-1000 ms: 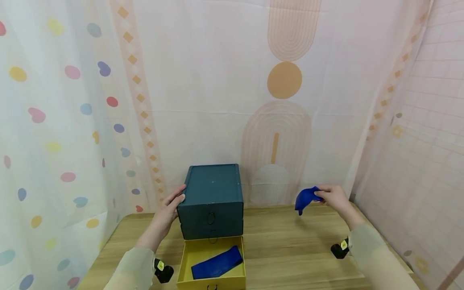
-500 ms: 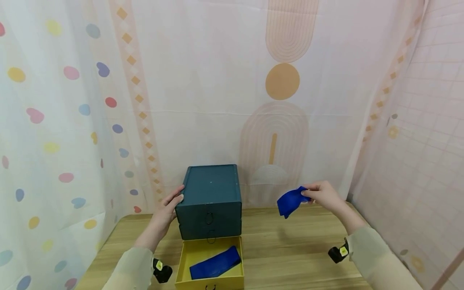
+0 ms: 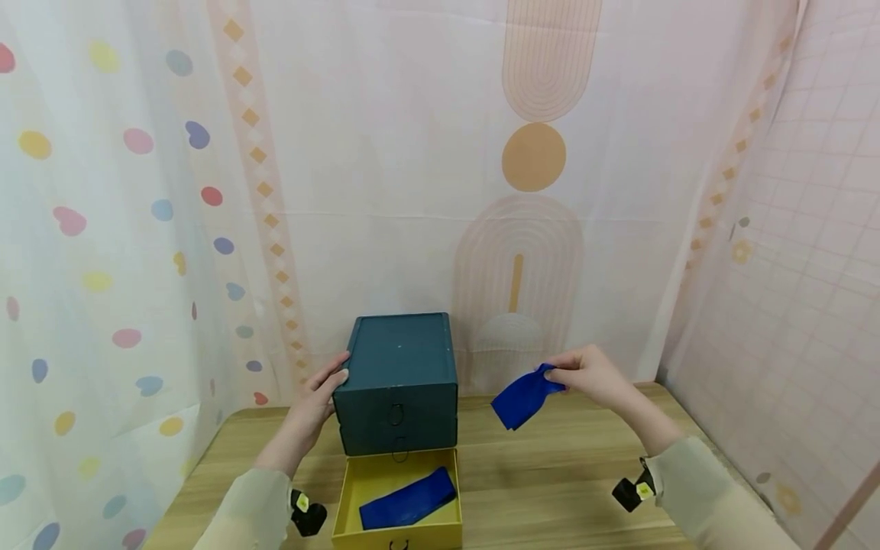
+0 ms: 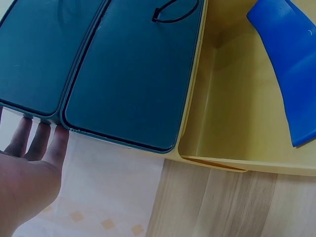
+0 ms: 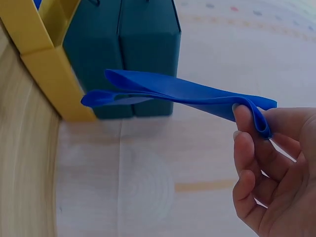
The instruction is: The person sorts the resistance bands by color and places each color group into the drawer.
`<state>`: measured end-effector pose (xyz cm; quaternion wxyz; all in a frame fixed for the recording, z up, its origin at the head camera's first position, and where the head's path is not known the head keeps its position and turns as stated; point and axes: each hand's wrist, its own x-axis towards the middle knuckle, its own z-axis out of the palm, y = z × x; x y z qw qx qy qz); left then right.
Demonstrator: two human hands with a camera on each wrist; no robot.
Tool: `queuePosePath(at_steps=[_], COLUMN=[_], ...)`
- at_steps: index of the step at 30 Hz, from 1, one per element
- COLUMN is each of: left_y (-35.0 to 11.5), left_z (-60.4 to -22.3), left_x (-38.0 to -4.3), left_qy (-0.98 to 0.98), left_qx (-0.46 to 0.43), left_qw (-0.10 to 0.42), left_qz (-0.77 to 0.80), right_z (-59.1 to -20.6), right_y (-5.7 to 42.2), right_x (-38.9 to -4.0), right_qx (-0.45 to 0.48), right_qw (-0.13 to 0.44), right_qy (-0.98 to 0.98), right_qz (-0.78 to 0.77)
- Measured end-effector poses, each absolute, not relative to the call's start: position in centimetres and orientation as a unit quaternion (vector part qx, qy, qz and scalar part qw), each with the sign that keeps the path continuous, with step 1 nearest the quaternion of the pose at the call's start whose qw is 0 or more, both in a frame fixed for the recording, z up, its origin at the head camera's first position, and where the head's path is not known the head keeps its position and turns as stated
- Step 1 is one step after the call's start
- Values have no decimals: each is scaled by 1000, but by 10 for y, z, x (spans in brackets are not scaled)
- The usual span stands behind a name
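A dark teal drawer box [image 3: 404, 351] stands on the table with its bottom yellow drawer [image 3: 357, 496] pulled out. My left hand [image 3: 315, 397] rests against the box's left side, its fingertips at the top edge; the left wrist view shows the fingers [image 4: 55, 145] fairly straight along that side. Inside the drawer lies a flat blue resistance band [image 3: 409, 500]. To the right of the box, above the table, my right hand [image 3: 594, 378] pinches a second blue resistance band [image 3: 522, 399] by one end. In the right wrist view this band [image 5: 182, 91] is a folded loop, its free end pointing toward the box.
The wooden table [image 3: 536, 489] runs under the box and out to both sides. Patterned curtains [image 3: 385, 153] hang behind and at both sides. Small black wire loops [image 3: 396, 415] serve as pulls on the teal drawer fronts.
My right hand has moved left toward the drawer box, carrying the blue resistance band. The left hand, the box and the band in the drawer stay as they were.
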<state>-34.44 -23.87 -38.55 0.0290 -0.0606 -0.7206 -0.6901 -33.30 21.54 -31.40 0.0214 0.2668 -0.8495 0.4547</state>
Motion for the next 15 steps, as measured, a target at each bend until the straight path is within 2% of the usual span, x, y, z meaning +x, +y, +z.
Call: queuePosePath(at_steps=[15], left_y=[-235], left_z=[-384], left_x=[-344], left_qy=[-720], left_qx=[-56], left_qw=[32], left_qz=[-691], right_z=[-341], right_y=[154], right_x=[-321], right_qx=[338], right_qw=[-42], right_qy=[-808], right_qz=[480])
